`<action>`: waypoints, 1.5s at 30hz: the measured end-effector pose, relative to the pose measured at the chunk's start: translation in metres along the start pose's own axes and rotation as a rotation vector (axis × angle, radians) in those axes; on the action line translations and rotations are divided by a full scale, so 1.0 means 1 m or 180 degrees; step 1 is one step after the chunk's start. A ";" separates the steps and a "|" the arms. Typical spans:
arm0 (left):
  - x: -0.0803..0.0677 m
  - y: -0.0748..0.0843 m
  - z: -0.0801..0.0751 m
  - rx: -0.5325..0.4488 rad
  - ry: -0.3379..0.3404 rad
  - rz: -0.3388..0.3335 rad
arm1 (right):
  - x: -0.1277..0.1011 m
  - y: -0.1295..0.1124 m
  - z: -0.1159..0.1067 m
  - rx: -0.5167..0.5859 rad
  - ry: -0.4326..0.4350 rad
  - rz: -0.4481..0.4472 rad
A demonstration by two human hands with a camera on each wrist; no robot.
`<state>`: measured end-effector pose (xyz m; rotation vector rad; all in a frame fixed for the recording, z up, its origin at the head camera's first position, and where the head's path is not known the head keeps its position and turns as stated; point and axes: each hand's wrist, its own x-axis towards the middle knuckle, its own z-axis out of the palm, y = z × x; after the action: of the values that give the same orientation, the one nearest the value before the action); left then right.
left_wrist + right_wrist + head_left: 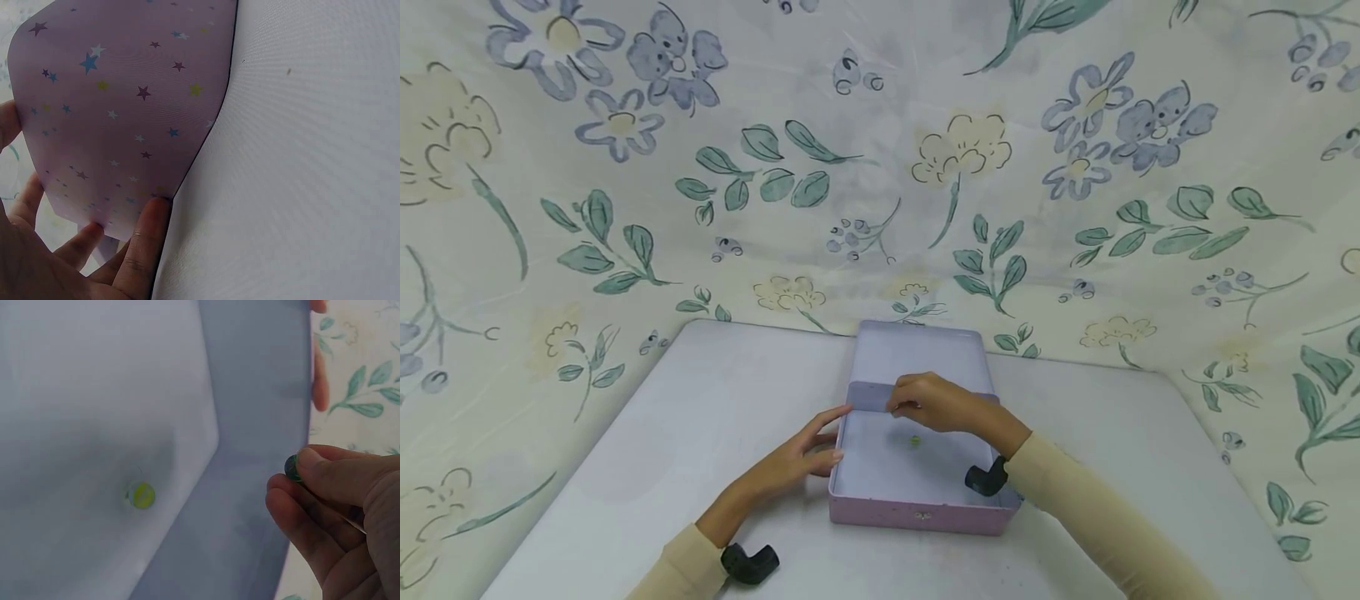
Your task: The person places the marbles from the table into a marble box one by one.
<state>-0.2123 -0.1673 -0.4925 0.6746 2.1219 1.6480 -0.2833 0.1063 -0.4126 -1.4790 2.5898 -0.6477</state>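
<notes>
Over the open box [917, 514], right hand [934, 403] pinches a dark marble [291, 468], best held low; left hand [790, 460], fingers spread, should brace!

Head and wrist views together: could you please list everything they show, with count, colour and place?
box: one, pink outside with coloured stars, pale lilac inside, on the table
lid: one, pale lilac inside, open at the box's far side
yellow-green marble: one, on the box floor
dark green marble: one, pinched in the right hand
table: one, white, under the box
floral backdrop: one, cream, blue and green, behind the table
sleeves: two, beige, on the arms
left hand: one, touching the box's left side
right hand: one, above the box
</notes>
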 end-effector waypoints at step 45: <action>0.000 -0.001 0.000 -0.0019 -0.0032 -0.0007 | 0.013 0.007 0.048 -0.0175 -0.0455 0.0054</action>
<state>-0.2127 -0.1676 -0.4936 0.6769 2.1092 1.6458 -0.2825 0.0839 -0.4570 -1.4594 2.5277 -0.4542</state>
